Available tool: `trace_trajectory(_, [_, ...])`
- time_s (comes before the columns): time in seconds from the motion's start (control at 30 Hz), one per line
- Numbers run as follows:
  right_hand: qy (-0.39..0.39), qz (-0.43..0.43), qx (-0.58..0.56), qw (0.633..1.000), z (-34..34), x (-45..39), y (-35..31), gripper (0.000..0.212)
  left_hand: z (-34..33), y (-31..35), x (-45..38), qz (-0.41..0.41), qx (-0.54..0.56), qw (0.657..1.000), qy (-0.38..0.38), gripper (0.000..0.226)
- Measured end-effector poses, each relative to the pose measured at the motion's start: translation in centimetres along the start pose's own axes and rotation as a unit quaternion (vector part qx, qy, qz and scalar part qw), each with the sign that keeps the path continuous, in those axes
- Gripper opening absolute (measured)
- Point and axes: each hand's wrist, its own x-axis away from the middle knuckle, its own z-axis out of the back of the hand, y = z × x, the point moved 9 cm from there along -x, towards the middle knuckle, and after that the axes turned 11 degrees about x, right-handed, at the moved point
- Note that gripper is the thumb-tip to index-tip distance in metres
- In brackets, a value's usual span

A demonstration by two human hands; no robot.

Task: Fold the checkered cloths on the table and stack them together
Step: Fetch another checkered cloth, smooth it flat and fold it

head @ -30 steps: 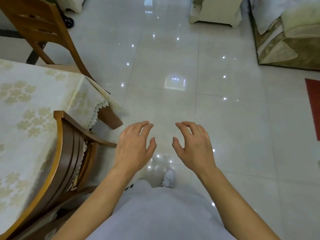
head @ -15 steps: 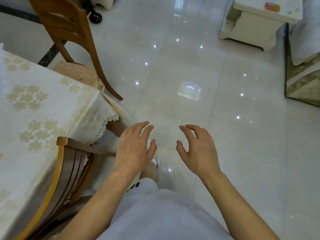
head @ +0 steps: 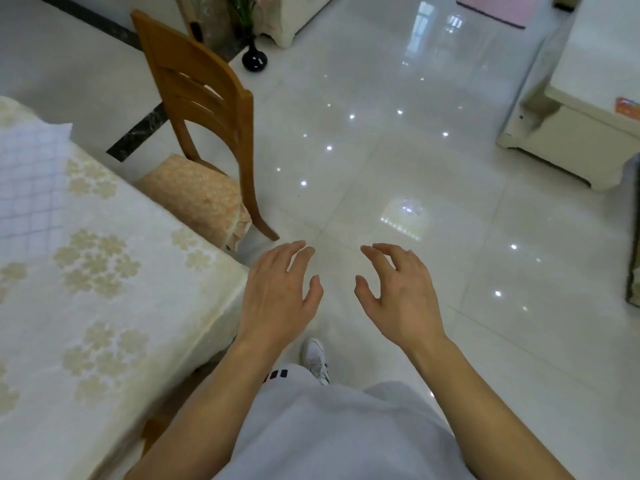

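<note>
A white checkered cloth [head: 29,178] lies on the table [head: 114,306] at the far left edge of the view, only partly in frame. The table wears a cream cloth with pale flower prints. My left hand [head: 277,299] hovers palm down just past the table's right corner, fingers relaxed, holding nothing. My right hand [head: 398,296] hovers beside it over the floor, fingers loosely curved, also holding nothing. Both hands are well away from the checkered cloth.
A wooden chair [head: 204,133] with a patterned cushion stands at the table's far corner. A black vase [head: 254,58] sits on the glossy tiled floor [head: 398,150] behind it. A cream cabinet [head: 571,133] stands at the right. My white shoe [head: 315,358] shows below.
The view has swung left and forward along the table: the near chair has left the frame, the far chair and the checkered cloth have come in. Both hands keep the same pose.
</note>
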Motion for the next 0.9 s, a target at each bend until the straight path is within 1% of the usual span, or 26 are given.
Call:
trace_trajectory(0.2, [-0.007, 0.048, -0.006, 0.999, -2.1, -7.0, -2.4, 0.045, 2.0, -4.0, -4.7, 0.045, -0.018, 0.999, 0.012, 0.041])
trace_trajectory(0.5, [-0.019, 0.091, -0.033, 0.995, -5.6, -17.3, -2.0, 0.045, 1.6, -7.1, -13.2, 0.093, -0.036, 0.995, 0.024, 0.046])
trace_trajectory(0.63, [-0.03, 0.116, -0.055, 0.991, -7.2, -24.1, -0.6, 0.046, 0.6, -7.3, -19.6, 0.119, -0.062, 0.991, 0.025, 0.044])
trace_trajectory(0.73, [-0.03, 0.151, -0.056, 0.987, -7.9, -30.3, 0.8, 0.046, -0.5, -7.3, -25.5, 0.141, -0.076, 0.987, 0.026, 0.042])
trace_trajectory(0.9, [-0.033, 0.179, -0.057, 0.982, -8.1, -40.5, 4.4, 0.044, -2.1, -6.2, -34.9, 0.164, -0.084, 0.982, 0.045, 0.041])
